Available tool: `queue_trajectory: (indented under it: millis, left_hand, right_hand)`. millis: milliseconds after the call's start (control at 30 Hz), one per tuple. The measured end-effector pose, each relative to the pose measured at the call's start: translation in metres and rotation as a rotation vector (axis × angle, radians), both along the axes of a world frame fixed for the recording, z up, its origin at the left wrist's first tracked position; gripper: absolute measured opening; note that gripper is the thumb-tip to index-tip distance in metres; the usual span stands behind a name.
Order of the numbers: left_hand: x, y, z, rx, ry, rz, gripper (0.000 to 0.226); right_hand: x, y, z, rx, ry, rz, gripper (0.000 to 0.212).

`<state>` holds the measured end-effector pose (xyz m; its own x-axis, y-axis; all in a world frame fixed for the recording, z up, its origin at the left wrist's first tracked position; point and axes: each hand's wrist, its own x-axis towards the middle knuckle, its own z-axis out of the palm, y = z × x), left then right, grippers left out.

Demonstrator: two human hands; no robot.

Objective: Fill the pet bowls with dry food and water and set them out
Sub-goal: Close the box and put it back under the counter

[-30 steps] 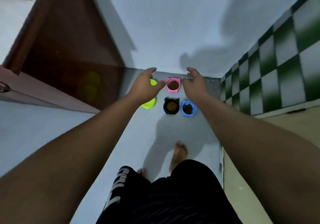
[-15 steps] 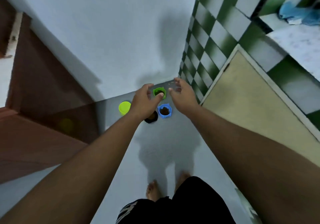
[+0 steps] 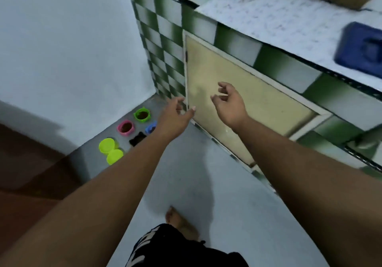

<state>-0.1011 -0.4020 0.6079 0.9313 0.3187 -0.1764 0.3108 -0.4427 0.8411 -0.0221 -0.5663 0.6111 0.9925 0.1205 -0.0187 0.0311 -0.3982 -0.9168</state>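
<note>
i'm looking down at black shorts (image 3: 175,250) and a bare foot (image 3: 179,223) nearest to me, on the grey floor (image 3: 186,173), which is running ahead as an open strip between my two forearms. both arms are reaching forward over it. the left hand (image 3: 175,115) is hanging in the air with fingers loosely spread, gripping nothing. the right hand (image 3: 230,105), just beside it but apart, is hanging with fingers loosely curled, also empty.

left of the left hand, down on the floor along the white wall (image 3: 72,49), the bowls are sitting in a cluster. the lime double bowl (image 3: 110,151) is lying nearest. then come the black bowl (image 3: 136,139) and the blue bowl (image 3: 150,128), both partly hidden by my left forearm. the pink bowl (image 3: 125,127) and green bowl (image 3: 141,115) are showing brown food.

behind the right hand a beige cabinet door (image 3: 258,101) is edging the floor strip. beyond it the tiled counter (image 3: 289,18) is carrying a dark blue box (image 3: 361,49).
</note>
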Motion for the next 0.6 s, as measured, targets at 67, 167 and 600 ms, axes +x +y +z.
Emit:
queue_trajectory:
  millis: [67, 167, 600]
  left_hand:
    - [-0.002, -0.044, 0.009, -0.003, -0.009, -0.096, 0.054]
    - [-0.006, -0.111, 0.024, 0.010, -0.062, -0.216, 0.050]
    - [-0.038, -0.351, 0.062, -0.092, -0.160, -0.692, 0.040]
  right_hand:
    - [-0.020, -0.053, 0.012, 0.014, -0.016, -0.095, 0.048]
    - [-0.056, -0.130, 0.028, -0.001, -0.040, -0.216, 0.045]
    - [-0.181, -0.364, 0.062, -0.004, -0.076, -0.670, 0.038]
